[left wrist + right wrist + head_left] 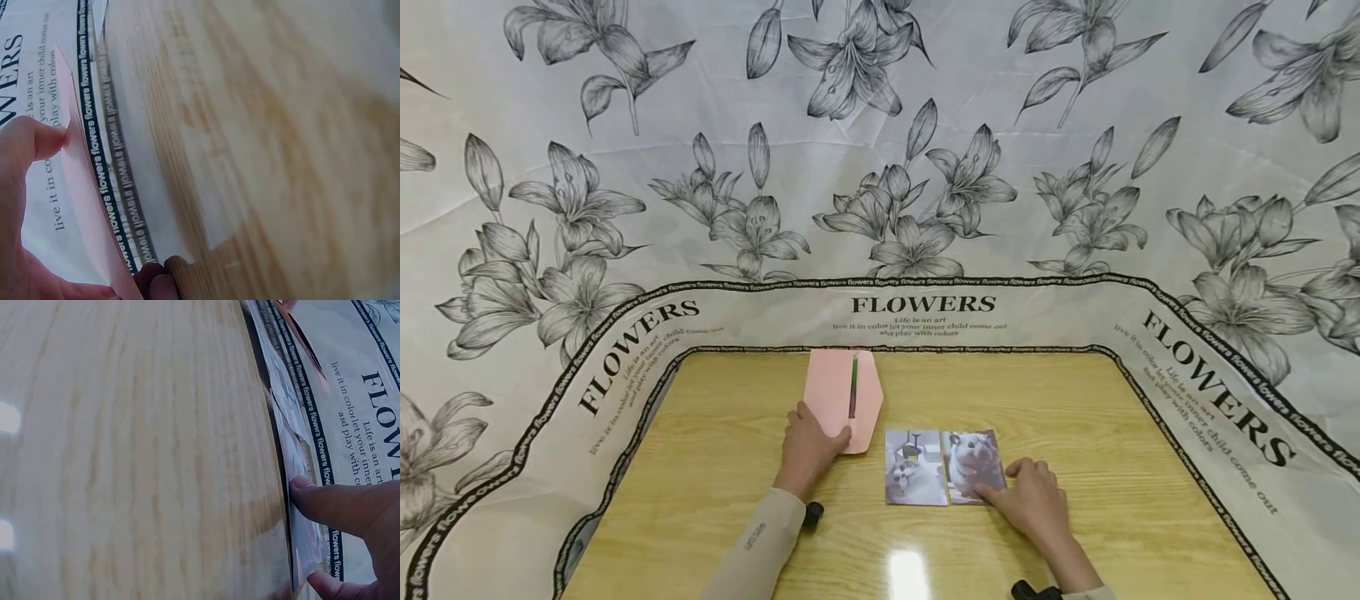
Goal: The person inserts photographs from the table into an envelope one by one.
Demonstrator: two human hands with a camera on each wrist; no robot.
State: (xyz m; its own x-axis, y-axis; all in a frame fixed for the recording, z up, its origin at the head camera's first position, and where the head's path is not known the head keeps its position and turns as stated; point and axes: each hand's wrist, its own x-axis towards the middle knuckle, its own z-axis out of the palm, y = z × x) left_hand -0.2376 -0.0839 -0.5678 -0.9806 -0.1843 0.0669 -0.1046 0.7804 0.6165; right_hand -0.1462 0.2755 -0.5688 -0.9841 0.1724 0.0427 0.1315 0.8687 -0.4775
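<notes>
My left hand [808, 446] grips the pink envelope [831, 392], thumb on its face, fingers at its left edge, probably to steady it toward the back of the table [715, 467]. A thin green strip [853, 387] runs down it; pencil or print, I can't tell. My right hand [1036, 504] touches the right picture [970, 454], hiding its lower corner, perhaps to line it up beside the left picture [916, 475]; whether I'm pinching it, I can't tell. Flowered cloth [917, 250] blocks the space behind.
</notes>
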